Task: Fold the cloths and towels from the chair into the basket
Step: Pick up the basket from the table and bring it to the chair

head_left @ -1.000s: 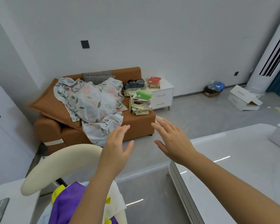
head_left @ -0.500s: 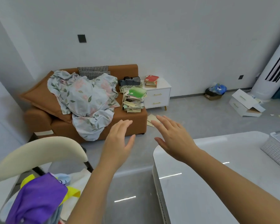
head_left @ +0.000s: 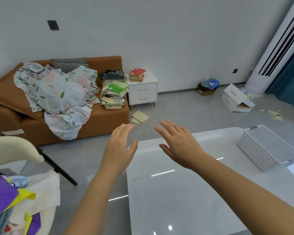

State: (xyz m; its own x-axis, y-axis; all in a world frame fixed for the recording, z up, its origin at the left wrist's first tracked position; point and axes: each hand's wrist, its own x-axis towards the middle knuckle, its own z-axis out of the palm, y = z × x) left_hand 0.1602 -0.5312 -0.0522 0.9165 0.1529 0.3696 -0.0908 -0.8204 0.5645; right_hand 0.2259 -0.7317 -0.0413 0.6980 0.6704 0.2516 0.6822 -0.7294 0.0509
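A cream chair point(head_left: 14, 148) at the lower left carries a heap of cloths point(head_left: 15, 199): purple, yellow, white and pale blue pieces. A white perforated basket point(head_left: 256, 153) stands on the glossy white table point(head_left: 185, 192) at the right. My left hand point(head_left: 120, 148) is raised in front of me, open, fingers apart, holding nothing. My right hand point(head_left: 178, 143) is held up beside it over the table's far edge, also open and holding nothing. Both hands are well apart from the cloths and from the basket.
A brown sofa point(head_left: 95, 121) with a floral sheet point(head_left: 58, 95) and a stack of books point(head_left: 114, 95) stands across the grey floor. A white nightstand point(head_left: 143, 92), cardboard boxes point(head_left: 236, 100), a bin and a tall white air conditioner point(head_left: 277, 46) line the far wall.
The view has swung to the right, so the chair slid to the left edge and the basket came fully into sight. Both hands stayed raised and open.
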